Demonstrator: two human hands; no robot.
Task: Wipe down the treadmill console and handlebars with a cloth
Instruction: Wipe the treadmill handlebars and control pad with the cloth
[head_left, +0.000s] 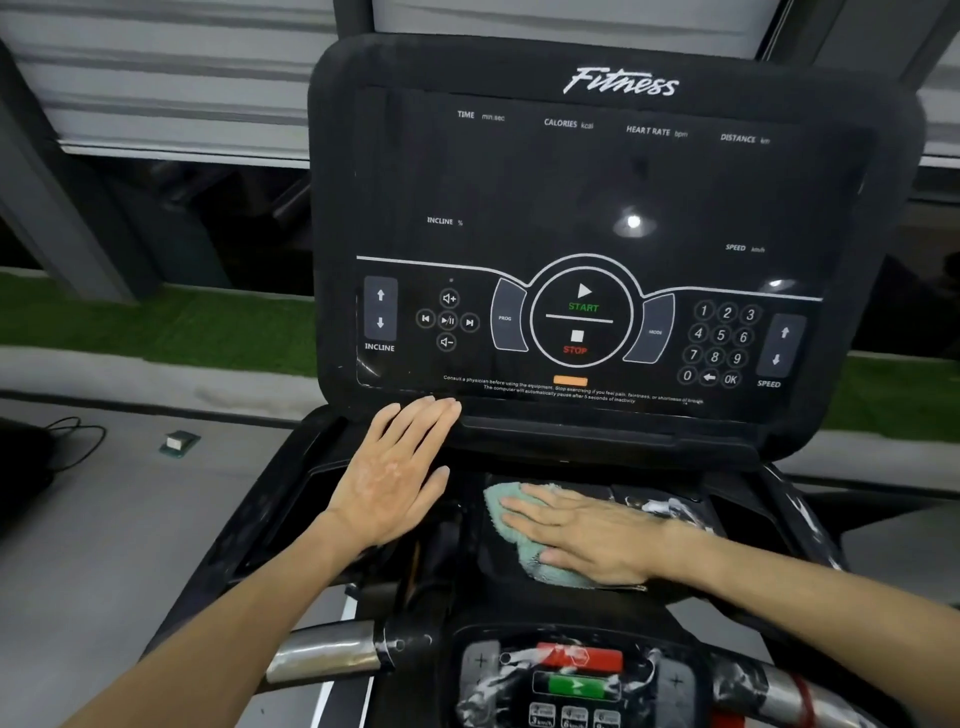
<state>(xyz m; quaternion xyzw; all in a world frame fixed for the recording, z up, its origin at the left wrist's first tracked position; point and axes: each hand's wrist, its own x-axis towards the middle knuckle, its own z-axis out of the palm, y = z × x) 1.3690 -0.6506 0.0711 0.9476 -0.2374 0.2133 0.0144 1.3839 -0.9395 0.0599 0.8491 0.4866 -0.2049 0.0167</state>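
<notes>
This is a gym or a fitness room. The main sign is the large black treadmill console, which has the white word "Fitness" at its top and printed labels for time, calories, heart rate, distance, incline and speed. Lower on it are a round START and STOP button and, to the right, a white number keypad. Near the camera a silver metal handlebar runs across. Far at the left are a grey floor, a strip of green artificial grass and a grey slatted blind.
</notes>
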